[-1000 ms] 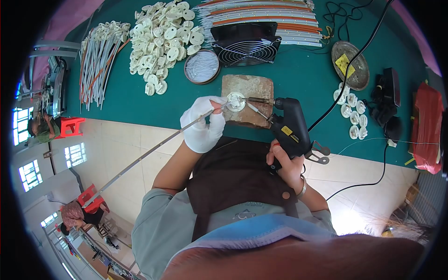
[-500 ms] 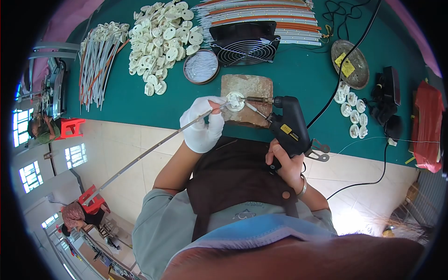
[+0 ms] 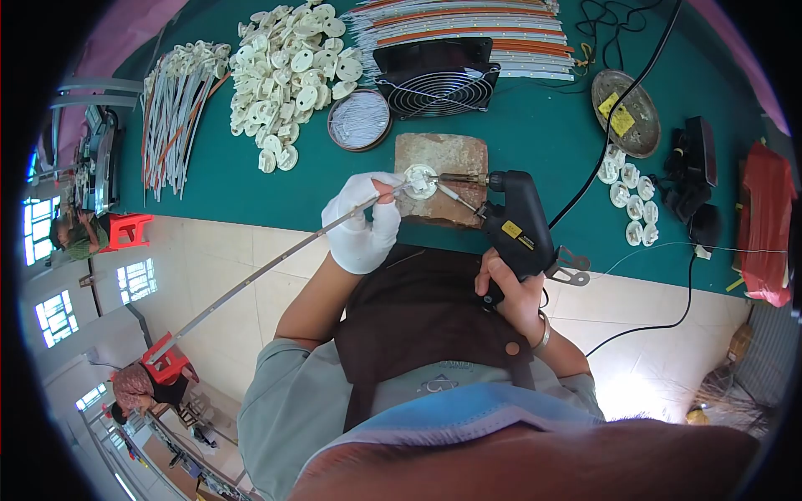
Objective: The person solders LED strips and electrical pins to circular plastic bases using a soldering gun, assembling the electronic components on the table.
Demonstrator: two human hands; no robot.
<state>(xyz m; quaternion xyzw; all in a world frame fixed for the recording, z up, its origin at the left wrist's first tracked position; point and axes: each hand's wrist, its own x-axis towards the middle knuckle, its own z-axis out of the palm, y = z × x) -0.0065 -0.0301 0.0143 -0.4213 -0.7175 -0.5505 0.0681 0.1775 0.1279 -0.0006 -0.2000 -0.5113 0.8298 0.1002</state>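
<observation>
My left hand, in a white glove with bare fingertips, pinches the end of a long thin LED strip that slants down to the left. That end meets a round white plastic cap lying on a worn brick. My right hand is wrapped round the grip of a black soldering gun. Its hot tip points left and reaches the cap, and a thin feed tube slants to the same spot. The exact contact point is too small to make out.
Behind the brick are a black fan, a round dish of thin white pieces and a heap of white caps. LED strips lie at the back. Right are a metal dish, finished-looking caps and a black cable.
Almost nothing differs. Both hands, the strip and the soldering gun hold the same position at the cap; the whole view has shifted very slightly.
</observation>
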